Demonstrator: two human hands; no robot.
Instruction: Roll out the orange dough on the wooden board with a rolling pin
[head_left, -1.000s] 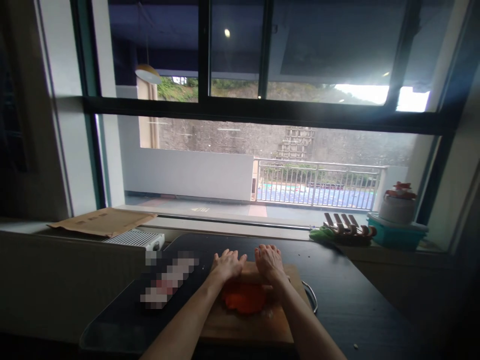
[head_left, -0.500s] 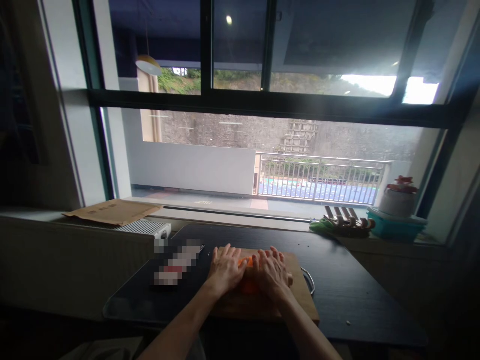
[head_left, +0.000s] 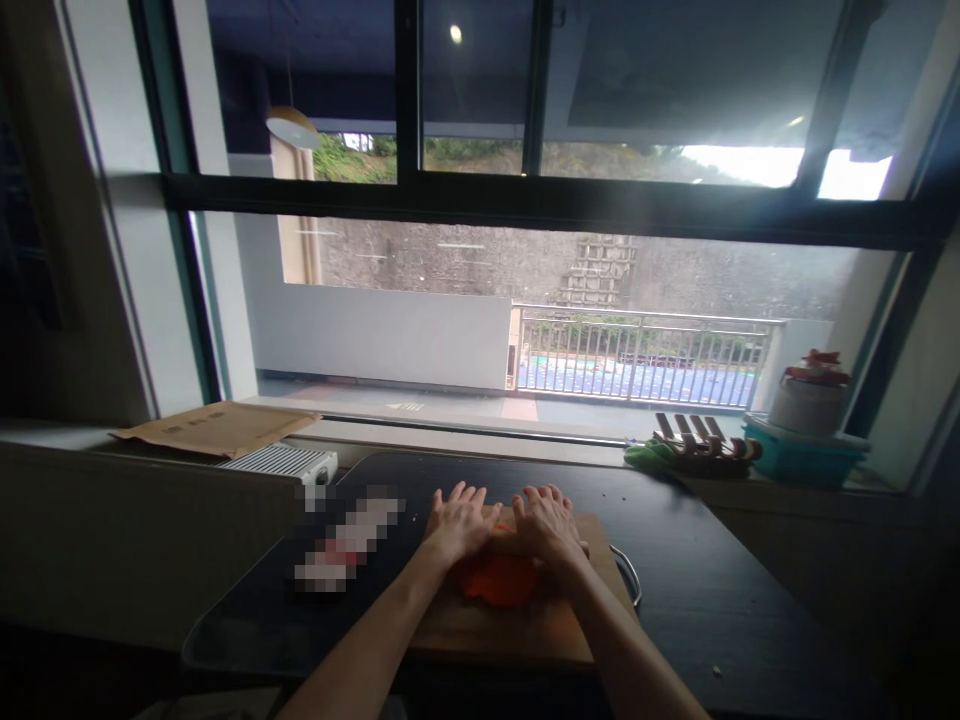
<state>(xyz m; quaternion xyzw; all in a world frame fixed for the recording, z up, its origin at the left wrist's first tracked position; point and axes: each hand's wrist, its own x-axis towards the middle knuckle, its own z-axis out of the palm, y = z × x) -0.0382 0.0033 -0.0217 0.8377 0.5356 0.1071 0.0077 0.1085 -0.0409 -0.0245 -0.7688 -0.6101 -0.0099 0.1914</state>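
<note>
Well to the left of the left grip, beyond the counter [head_left: 255, 615], lies a brown envelope [head_left: 217, 427], partly over a white slatted unit [head_left: 283, 460]. Nearer to that grip, on the counter, is a pixelated thing [head_left: 349, 545] whose kind I cannot tell. The left grip [head_left: 460, 522] is palm down on the left part of the pin [head_left: 511, 543], fingers stretched forward rather than wrapped around it. Between the two grips and toward the wearer spreads the orange dough [head_left: 499, 580], on the board [head_left: 517, 638], with a sliver showing past the pin. The right grip [head_left: 546, 520] is likewise flat on the pin, fingers extended; the pin's end pokes out to its right. Beyond that are a metal loop [head_left: 636, 578] beside the board, then, farther off, a green cloth [head_left: 649, 455], a rack [head_left: 705, 450] and a teal box [head_left: 806, 455] under a jar [head_left: 806, 407].
</note>
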